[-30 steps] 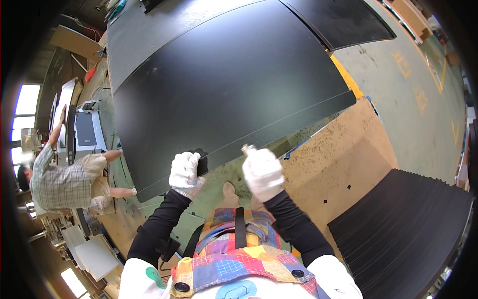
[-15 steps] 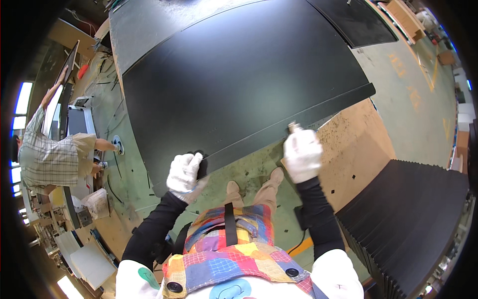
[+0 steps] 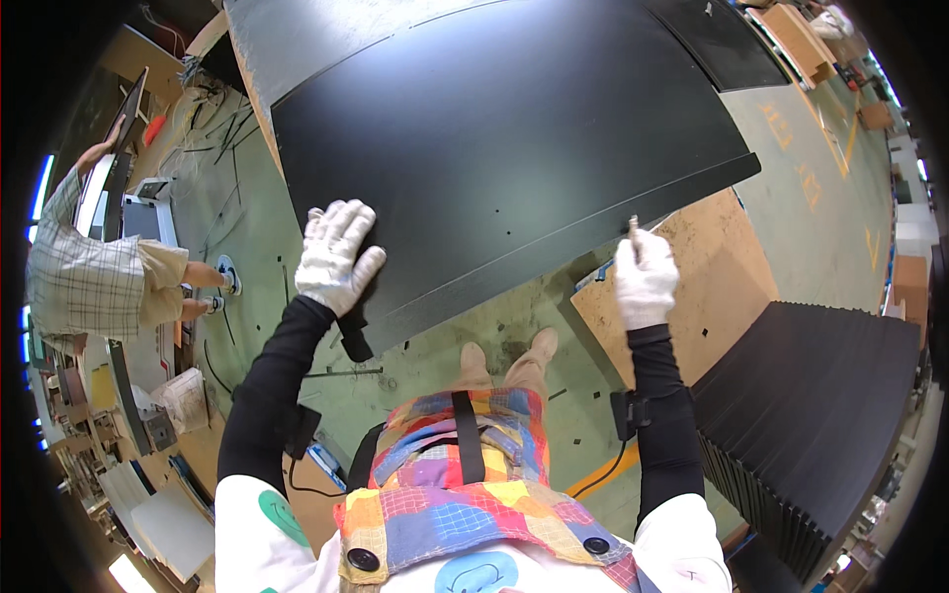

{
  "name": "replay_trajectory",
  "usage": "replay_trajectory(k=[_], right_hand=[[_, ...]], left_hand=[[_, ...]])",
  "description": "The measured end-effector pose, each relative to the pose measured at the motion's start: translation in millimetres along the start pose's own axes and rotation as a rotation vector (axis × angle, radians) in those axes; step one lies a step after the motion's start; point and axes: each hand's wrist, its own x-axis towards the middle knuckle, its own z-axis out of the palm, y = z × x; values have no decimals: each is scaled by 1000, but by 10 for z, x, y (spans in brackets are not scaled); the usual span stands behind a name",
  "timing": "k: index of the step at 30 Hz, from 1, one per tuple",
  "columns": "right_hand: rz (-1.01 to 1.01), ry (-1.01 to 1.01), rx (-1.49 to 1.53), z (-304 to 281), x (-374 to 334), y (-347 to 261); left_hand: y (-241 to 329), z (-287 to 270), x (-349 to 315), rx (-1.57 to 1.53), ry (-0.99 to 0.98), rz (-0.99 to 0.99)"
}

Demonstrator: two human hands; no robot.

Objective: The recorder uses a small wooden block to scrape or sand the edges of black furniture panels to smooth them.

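Observation:
A large black panel (image 3: pixel 514 128) lies in front of me, with a flat black strip (image 3: pixel 593 225) running along its near edge. My left hand (image 3: pixel 339 255), in a white glove, rests on the panel's left side with its fingers stretched out. Just below that hand, a black end piece (image 3: pixel 356 341) hangs at the near left corner. Over by the right part of the near edge is my right hand (image 3: pixel 647 277), also gloved and closed. A small light-coloured tip (image 3: pixel 634 223) sticks up from its fingers; I cannot make out the rest of the thing.
A brown board (image 3: pixel 702 267) lies beneath the panel at the right. Further right leans a stack of black sheets (image 3: pixel 811 395). Another black panel (image 3: pixel 722 40) lies far right. At the left, a person (image 3: pixel 99 267) in a checked shirt handles an upright panel.
My left hand has gone from gripping the near edge to lying spread on the panel's left side. My right hand has moved right along the near edge, still closed.

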Motion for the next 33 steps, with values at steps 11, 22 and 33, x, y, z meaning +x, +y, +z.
replay_trajectory(k=[11, 22, 33], right_hand=[[-227, -186, 164, 83, -643, -968], [-327, -435, 257, 376, -1363, -1813], [-288, -567, 530, 179, -1240, -1934]], left_hand=[[-70, 192, -146, -49, 106, -142], [-84, 258, -173, -53, 137, -172], [-66, 311, -177, -86, 114, -246]])
